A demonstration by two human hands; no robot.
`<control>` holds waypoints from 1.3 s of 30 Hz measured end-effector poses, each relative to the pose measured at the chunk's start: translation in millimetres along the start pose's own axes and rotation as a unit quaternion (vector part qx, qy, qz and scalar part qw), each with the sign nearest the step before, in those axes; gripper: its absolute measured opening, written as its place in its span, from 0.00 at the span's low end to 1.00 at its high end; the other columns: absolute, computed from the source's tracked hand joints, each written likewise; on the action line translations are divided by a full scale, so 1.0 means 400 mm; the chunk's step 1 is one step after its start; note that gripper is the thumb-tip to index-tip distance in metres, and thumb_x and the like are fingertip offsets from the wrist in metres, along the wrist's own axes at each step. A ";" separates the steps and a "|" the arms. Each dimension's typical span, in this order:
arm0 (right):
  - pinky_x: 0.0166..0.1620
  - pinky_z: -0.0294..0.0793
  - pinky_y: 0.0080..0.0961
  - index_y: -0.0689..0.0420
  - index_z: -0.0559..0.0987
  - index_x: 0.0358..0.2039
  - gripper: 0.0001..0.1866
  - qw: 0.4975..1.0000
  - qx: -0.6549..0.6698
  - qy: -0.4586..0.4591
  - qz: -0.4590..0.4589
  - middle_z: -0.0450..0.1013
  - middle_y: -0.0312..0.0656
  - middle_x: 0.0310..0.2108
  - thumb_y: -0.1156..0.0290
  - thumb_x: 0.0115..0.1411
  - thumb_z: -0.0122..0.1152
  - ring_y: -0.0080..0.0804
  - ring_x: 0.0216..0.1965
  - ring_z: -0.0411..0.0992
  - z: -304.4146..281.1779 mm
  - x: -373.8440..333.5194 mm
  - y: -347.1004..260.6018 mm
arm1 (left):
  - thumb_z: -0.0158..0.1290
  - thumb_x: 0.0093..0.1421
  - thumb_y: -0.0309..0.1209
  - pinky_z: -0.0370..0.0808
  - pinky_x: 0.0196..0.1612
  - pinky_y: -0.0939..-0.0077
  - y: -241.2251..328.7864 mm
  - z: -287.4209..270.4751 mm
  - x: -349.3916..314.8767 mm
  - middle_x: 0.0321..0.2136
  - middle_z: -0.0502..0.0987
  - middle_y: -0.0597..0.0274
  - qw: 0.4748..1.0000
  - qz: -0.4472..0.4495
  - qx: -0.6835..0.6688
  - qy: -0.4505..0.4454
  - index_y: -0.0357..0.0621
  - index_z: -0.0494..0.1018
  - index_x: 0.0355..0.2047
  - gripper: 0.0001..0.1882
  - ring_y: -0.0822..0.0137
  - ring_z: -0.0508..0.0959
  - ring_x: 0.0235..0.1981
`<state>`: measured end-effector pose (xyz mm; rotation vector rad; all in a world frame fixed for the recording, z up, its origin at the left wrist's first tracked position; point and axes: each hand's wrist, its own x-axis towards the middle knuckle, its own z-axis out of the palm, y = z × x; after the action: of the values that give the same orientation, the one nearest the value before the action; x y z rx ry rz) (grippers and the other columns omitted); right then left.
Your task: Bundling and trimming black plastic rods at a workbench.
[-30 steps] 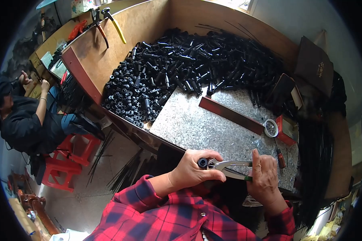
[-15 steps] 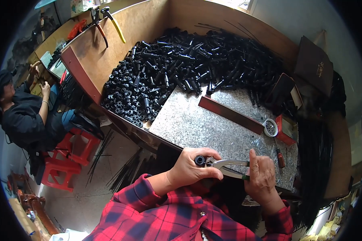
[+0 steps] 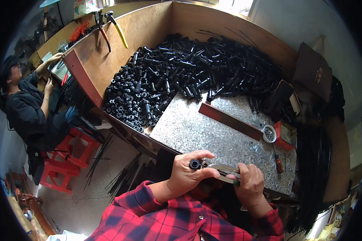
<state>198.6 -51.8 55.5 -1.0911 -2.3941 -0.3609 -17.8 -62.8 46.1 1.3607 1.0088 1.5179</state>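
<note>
Pliers (image 3: 222, 168) here are smooth, shiny metal with curved handles, plus a bit of green at the end of the lower one. Right hand (image 3: 249, 182) is wrapped around the handles, fingers curled over the top. Left hand (image 3: 181, 170) has a stubby black part (image 3: 194, 164) gripped in it – round end, dark hole in the middle – with thumb and forefinger sticking out apart, either side of the pliers' head. Can't really tell whether the tips bite on the part. It's all held up by the near edge of a grey, speckly board (image 3: 189, 124). Behind that there's a big heap (image 3: 197, 62) of glossy black tubes and little toothed rings, penned in by bare wood walls (image 3: 142, 30).
</note>
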 end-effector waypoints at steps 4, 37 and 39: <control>0.21 0.62 0.32 0.58 0.68 0.37 0.18 1.000 -0.016 0.004 0.004 0.60 0.39 0.20 0.55 0.58 0.56 0.36 0.19 0.64 -0.001 0.009 0.001 | 0.69 0.44 0.30 0.58 0.23 0.88 0.002 0.007 0.004 0.20 0.65 0.78 0.999 -0.012 0.000 0.031 0.38 0.77 0.37 0.20 0.85 0.62 0.22; 0.37 0.72 0.47 0.58 0.79 0.29 0.09 0.906 -0.105 -0.220 0.346 0.75 0.54 0.28 0.68 0.49 0.61 0.54 0.33 0.74 0.064 0.113 0.430 | 0.69 0.44 0.38 0.62 0.24 0.88 -0.006 -0.067 -0.010 0.15 0.68 0.74 0.998 -0.015 0.052 0.018 0.39 0.68 0.43 0.30 0.84 0.67 0.20; 0.37 0.73 0.47 0.57 0.79 0.29 0.08 0.909 -0.125 -0.212 0.337 0.75 0.54 0.28 0.68 0.48 0.61 0.54 0.33 0.74 0.087 0.096 0.443 | 0.69 0.44 0.39 0.61 0.24 0.88 0.008 -0.056 -0.013 0.15 0.67 0.75 0.998 -0.022 0.051 0.005 0.41 0.68 0.43 0.30 0.84 0.65 0.19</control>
<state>300.9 101.8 53.0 -2.2091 -2.1466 -0.1957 -39.9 -69.3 45.4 1.3933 1.1293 1.4602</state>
